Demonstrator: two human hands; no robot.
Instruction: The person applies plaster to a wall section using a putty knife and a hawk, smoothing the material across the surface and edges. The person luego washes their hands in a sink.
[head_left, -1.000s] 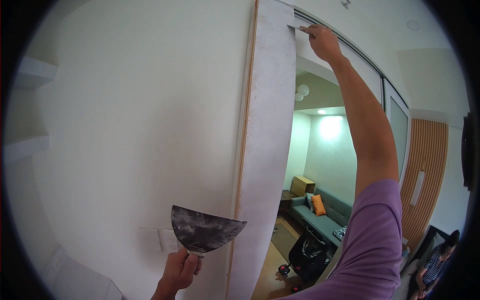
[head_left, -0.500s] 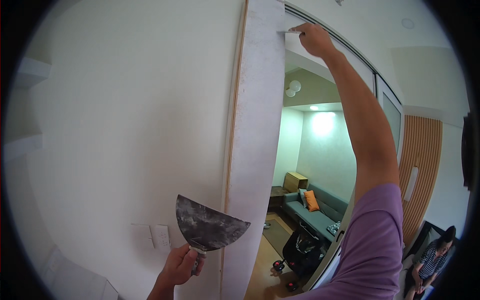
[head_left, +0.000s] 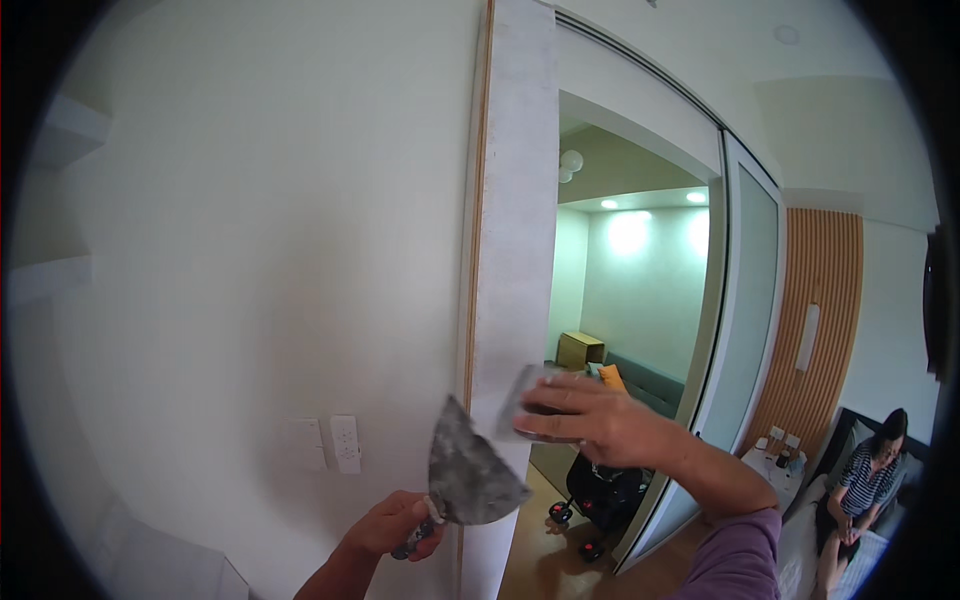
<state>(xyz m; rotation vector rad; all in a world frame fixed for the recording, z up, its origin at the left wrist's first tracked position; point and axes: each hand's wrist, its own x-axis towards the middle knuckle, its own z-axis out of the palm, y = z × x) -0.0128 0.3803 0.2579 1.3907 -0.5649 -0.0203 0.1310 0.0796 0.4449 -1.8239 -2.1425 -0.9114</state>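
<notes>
My left hand [head_left: 405, 525] is closed around the handle of a wide putty knife [head_left: 473, 470], its grey, smeared blade tilted up in front of the white door-frame panel [head_left: 515, 220]. Just above and to the right of that blade, my right hand [head_left: 590, 415] grips a grey, flat-bladed scraper [head_left: 514, 402]. Motion blurs the scraper, and the fingers cover its handle end. The two blades are close together; whether they touch I cannot tell. A brown raw edge [head_left: 477, 200] runs down the panel's left side.
Left of the panel are a pale wall with a power outlet [head_left: 345, 443] and shelves [head_left: 60, 275]. Right of it is a doorway with a sliding glass door [head_left: 750, 280]; a black stroller [head_left: 605, 500] and green sofa [head_left: 655, 383] stand beyond. A person [head_left: 868, 490] sits far right.
My right hand has come down from the panel's top to near the wide putty knife. My left hand has moved right, and its blade has turned more upright.
</notes>
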